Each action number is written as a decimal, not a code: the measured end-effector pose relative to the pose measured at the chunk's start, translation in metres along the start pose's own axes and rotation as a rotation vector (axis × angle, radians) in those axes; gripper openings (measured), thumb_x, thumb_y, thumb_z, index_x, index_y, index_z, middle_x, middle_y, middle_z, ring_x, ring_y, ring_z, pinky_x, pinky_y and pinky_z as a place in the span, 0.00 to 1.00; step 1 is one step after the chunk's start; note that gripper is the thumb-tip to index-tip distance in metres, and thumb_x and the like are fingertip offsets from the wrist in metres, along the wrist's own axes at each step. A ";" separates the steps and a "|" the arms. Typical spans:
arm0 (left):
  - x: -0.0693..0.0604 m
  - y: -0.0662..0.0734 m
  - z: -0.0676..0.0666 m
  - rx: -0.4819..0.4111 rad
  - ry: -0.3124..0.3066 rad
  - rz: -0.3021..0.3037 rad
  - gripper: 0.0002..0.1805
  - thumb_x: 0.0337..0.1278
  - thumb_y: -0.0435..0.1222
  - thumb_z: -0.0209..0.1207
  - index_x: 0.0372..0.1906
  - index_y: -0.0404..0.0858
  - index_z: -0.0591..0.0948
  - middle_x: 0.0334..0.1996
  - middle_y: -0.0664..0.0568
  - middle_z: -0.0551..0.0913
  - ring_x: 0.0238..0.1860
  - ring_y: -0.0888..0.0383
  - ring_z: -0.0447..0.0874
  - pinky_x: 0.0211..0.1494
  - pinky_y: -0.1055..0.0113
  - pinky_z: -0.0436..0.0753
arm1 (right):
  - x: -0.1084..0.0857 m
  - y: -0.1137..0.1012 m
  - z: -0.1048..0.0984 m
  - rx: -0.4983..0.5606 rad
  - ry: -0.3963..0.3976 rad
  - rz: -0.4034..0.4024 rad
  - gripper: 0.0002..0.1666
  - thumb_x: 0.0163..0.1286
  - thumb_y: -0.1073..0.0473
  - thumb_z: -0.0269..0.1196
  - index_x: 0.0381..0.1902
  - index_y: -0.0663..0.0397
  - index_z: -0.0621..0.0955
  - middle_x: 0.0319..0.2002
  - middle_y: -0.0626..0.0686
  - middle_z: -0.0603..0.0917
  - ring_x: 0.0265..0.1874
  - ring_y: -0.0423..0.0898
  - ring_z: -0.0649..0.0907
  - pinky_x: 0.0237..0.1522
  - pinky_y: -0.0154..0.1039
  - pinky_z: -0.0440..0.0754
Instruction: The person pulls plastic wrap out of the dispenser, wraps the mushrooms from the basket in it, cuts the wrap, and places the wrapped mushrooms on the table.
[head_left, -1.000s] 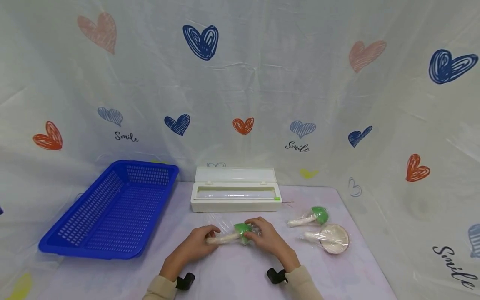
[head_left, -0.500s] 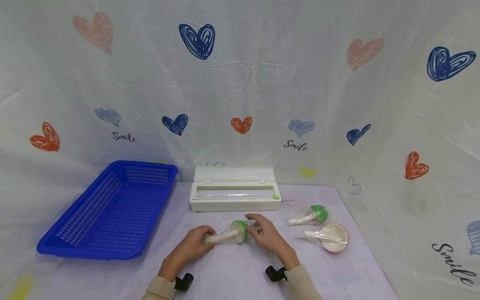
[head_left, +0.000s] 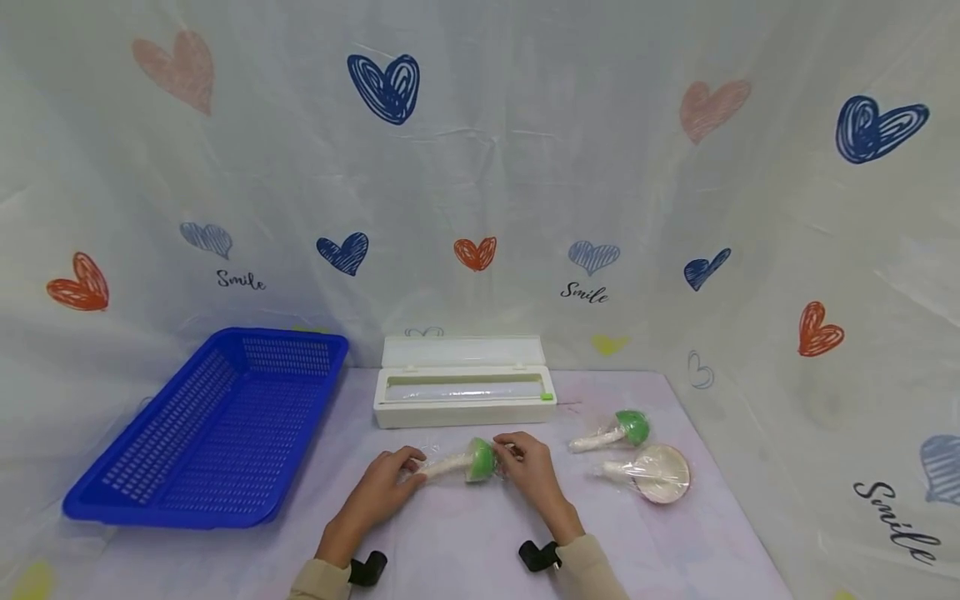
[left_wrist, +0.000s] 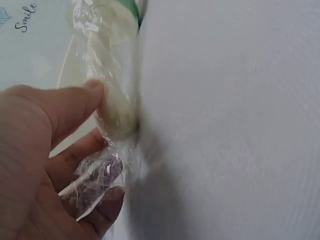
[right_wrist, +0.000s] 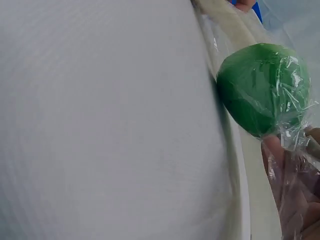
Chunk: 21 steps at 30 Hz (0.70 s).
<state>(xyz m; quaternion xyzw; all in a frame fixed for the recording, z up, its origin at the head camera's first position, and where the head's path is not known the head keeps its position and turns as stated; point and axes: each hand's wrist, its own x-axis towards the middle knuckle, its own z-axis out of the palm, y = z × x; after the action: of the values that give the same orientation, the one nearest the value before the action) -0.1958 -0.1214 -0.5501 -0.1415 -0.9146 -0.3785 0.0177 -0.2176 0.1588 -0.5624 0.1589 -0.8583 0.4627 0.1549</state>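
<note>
A toy mushroom (head_left: 480, 460) with a green cap and pale stem lies on its side on the table, wrapped in clear plastic film. My left hand (head_left: 384, 485) holds the stem's foot; in the left wrist view the thumb presses the stem (left_wrist: 117, 95) and the fingers curl behind crumpled film (left_wrist: 100, 172). At the cap end, my right hand (head_left: 531, 468) pinches gathered film, and the right wrist view shows the green cap (right_wrist: 260, 87) just above those fingers. Part of the right hand lies outside that view.
Behind the hands stands a white cling film dispenser (head_left: 465, 415), lid raised. A blue plastic basket (head_left: 172, 518) is at the left. To the right lie another wrapped green mushroom (head_left: 632, 427) and a wrapped mushroom with a pale round underside (head_left: 663, 473).
The mushroom has rolled, so its cap shows more green now. My right fingers have shifted from the cap's side to the film at its end. The head view has turned slightly right.
</note>
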 end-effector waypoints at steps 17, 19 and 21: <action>0.004 0.001 0.011 -0.016 0.092 -0.033 0.16 0.49 0.27 0.74 0.44 0.41 0.87 0.42 0.52 0.88 0.46 0.52 0.82 0.50 0.54 0.80 | -0.002 -0.002 0.000 0.039 -0.061 0.042 0.16 0.70 0.72 0.61 0.53 0.59 0.85 0.47 0.55 0.87 0.45 0.49 0.87 0.46 0.37 0.87; 0.004 0.001 0.011 -0.018 0.095 -0.047 0.13 0.53 0.29 0.73 0.44 0.42 0.87 0.41 0.53 0.89 0.46 0.53 0.82 0.50 0.53 0.79 | -0.001 -0.002 0.000 0.024 -0.047 0.065 0.15 0.71 0.70 0.61 0.53 0.57 0.85 0.46 0.54 0.87 0.42 0.48 0.87 0.43 0.35 0.87; 0.004 0.001 0.011 -0.028 0.099 -0.056 0.12 0.55 0.30 0.72 0.44 0.43 0.87 0.42 0.53 0.89 0.45 0.55 0.81 0.49 0.56 0.79 | 0.000 -0.003 0.000 0.019 -0.036 0.094 0.15 0.72 0.67 0.61 0.53 0.57 0.85 0.45 0.53 0.88 0.41 0.46 0.87 0.42 0.34 0.86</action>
<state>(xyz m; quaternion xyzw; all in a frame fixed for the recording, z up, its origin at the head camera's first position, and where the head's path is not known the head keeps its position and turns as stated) -0.1983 -0.1122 -0.5561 -0.0972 -0.9108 -0.3981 0.0501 -0.2170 0.1572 -0.5604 0.1283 -0.8631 0.4745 0.1160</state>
